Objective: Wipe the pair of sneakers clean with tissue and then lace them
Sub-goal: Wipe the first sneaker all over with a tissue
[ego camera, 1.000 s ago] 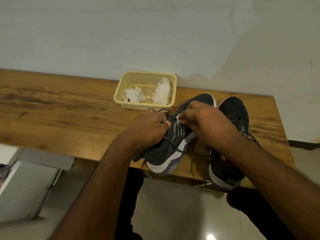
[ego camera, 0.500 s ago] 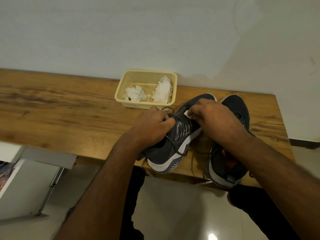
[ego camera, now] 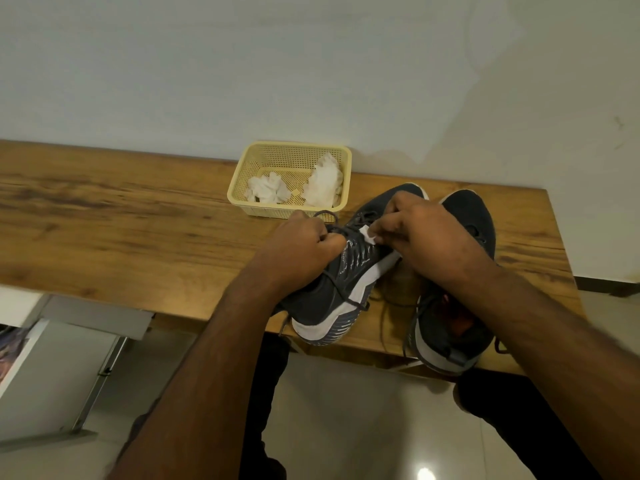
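Sneakers: the tilted left sneaker (ego camera: 341,282), dark grey with a white sole, is being gripped by left hand (ego camera: 304,244); right hand (ego camera: 415,233) is pinching its grey lace (ego camera: 341,230).

A wooden bench (ego camera: 138,216) is set against a plain pale wall (ego camera: 242,64). Below the bench, a glossy tiled floor (ego camera: 363,410) is marked by a light reflection (ego camera: 424,474).

Bare forearms, no sleeves; dark trousers (ego camera: 512,431).

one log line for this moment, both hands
stage: lacing | left hand: grips lace | right hand: pinches lace on left sneaker | tissues in basket
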